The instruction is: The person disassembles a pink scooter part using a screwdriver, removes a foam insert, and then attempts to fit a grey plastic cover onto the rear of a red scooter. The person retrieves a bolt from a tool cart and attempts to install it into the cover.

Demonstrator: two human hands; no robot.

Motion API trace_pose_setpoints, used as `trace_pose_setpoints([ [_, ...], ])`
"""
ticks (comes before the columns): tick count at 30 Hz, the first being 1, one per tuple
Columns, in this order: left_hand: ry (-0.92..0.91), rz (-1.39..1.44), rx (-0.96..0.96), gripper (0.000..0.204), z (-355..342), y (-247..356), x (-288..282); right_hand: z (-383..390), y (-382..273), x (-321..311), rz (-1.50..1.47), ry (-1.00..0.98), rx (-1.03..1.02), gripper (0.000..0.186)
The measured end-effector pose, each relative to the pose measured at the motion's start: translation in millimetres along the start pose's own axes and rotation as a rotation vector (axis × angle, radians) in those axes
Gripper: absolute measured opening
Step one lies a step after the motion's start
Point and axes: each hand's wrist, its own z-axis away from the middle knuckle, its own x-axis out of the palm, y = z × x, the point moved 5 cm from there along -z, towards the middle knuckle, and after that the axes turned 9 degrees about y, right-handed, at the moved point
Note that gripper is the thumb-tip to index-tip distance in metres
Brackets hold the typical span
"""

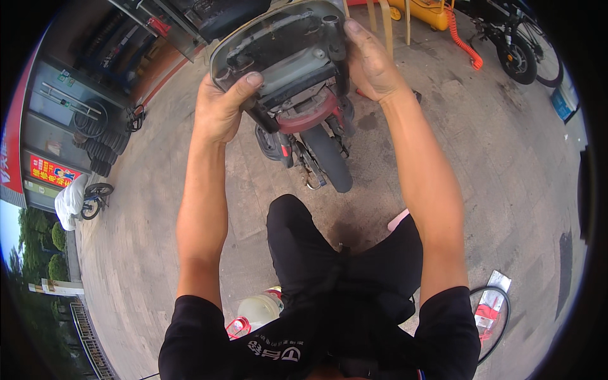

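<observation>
A dark, round-cornered panel with a pale rim, perhaps the underside of a seat, is tilted up above the end of an electric bike. My left hand grips its left edge, thumb pressed on the near face. On the opposite edge my right hand holds on too, thumb near the top corner and fingers behind, partly hidden. Below the panel are a dull red curved piece and the bike's black tyre, which points toward my knees. A black part hangs left of the tyre.
A yellow air compressor with an orange coiled hose stands far right, near another bike's wheel. Stacked tyres lie by the shopfront. A translucent jug is by my left side; a packet and black loop lie right.
</observation>
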Motion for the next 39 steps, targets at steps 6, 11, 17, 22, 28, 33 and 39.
trace_pose_setpoints([
  [6, -0.047, 0.221, -0.021, 0.07, 0, -6, 2, -7, 4, -2, -0.151, 0.014, 0.116, 0.043],
  [11, 0.148, 0.331, -0.089, 0.067, -2, -8, 0, -13, 6, -1, -0.145, 0.033, 0.206, 0.039],
  [17, 0.093, 0.42, -0.248, 0.062, -7, -7, 5, -6, 16, -12, -0.178, 0.106, 0.318, 0.038],
  [22, 0.216, 0.322, -0.246, 0.061, -6, -13, 2, -10, 25, -15, -0.227, 0.131, 0.297, 0.038],
  [28, -0.044, 0.539, -0.242, 0.065, -4, -10, 1, -10, 16, -10, -0.101, 0.057, 0.122, 0.041],
  [33, 0.061, 0.464, -0.162, 0.067, 0, -14, -9, -8, 19, -13, -0.11, 0.096, 0.138, 0.045],
  [39, -0.144, 0.559, -0.197, 0.068, -2, -15, -4, -7, 22, -18, -0.12, 0.117, 0.117, 0.046],
])
